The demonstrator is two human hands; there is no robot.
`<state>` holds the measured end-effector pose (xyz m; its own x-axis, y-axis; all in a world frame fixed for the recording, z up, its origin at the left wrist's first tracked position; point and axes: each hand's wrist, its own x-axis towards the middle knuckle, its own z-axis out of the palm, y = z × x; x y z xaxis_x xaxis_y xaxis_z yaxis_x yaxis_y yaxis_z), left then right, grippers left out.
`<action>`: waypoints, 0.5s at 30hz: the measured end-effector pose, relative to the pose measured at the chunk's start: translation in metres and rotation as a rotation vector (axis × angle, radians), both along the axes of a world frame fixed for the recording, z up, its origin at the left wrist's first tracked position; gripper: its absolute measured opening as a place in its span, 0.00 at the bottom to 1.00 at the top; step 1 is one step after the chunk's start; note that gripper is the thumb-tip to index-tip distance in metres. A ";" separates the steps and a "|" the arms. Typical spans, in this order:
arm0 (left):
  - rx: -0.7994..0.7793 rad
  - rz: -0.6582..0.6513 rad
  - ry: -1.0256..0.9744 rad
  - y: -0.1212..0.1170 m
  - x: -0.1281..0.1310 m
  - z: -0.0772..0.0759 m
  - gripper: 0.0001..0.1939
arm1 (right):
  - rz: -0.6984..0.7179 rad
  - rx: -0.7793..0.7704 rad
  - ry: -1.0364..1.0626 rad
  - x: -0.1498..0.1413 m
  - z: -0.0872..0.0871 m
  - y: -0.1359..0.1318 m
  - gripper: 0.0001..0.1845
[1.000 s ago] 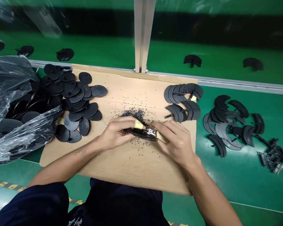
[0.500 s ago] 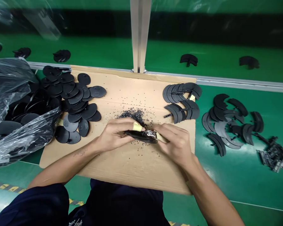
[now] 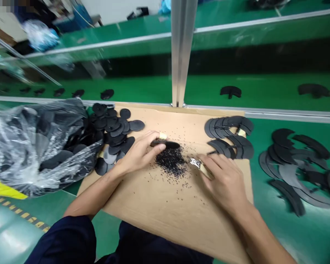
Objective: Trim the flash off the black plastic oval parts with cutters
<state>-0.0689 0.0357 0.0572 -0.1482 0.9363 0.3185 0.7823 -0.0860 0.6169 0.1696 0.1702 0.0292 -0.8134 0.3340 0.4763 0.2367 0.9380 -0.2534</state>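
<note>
- Two bare hands work over a sheet of cardboard (image 3: 154, 205) at the centre of the frame.
- Left hand (image 3: 141, 152), left of centre: closed on a black disc (image 3: 172, 145), thumb on the near side, fingers behind, one fingertip in a yellow wrap (image 3: 162, 135).
- The disc is mid-frame, seen nearly edge-on over the upper part of a pile of black bits (image 3: 170, 165); whether it touches them, I cannot tell.
- Right hand (image 3: 224, 179), right of centre: curled around a small silver tool (image 3: 195, 162), its head pointing left, apart from the disc. Whether the tool's own jaws are parted is too small to tell.
- The disc looks like thin moulded plastic: probably light, fairly stiff, a little slick on its flat faces. A pinch near the rim, as at its left end, should leave most of it free; hard bending could crack or mark it.
- The tool looks rigid and heavier for its size, best held by the body, away from the head.
- More discs (image 3: 137, 125) lie left of centre beside a clear bag (image 3: 5, 146); crescents (image 3: 240, 146) lie right of centre.
</note>
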 end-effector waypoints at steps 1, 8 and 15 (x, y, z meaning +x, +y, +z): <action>-0.002 0.038 0.048 0.007 -0.016 0.006 0.16 | 0.009 0.007 0.017 0.000 -0.001 0.001 0.10; -0.262 0.364 0.335 0.086 -0.137 0.021 0.17 | 0.023 -0.012 0.022 0.002 -0.006 -0.001 0.11; -0.279 0.287 0.251 0.101 -0.143 0.021 0.19 | 0.001 -0.095 -0.033 0.007 -0.005 -0.009 0.16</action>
<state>-0.2117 0.1369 0.0786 -0.3644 0.9235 0.1199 0.8782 0.2980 0.3740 0.1769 0.1610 0.0241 -0.8287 0.3754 0.4152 0.2453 0.9103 -0.3335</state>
